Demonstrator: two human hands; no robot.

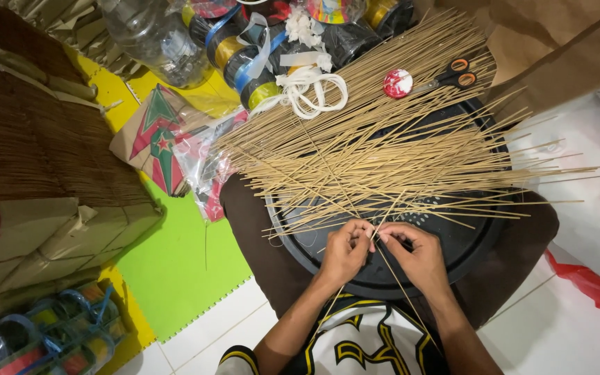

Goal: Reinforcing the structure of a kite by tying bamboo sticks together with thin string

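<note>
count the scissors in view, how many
1: the orange-handled scissors lie on the far end of the stick pile, right of a red-and-white round spool. More may be hidden under the sticks.

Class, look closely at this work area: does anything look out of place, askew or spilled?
The thin tan bamboo sticks lie fanned and crisscrossed over the round black tray, many poking past its rim. Both hands, left and right, pinch crossed sticks. The orange-handled scissors lie on the pile. Nothing looks broken.
</note>
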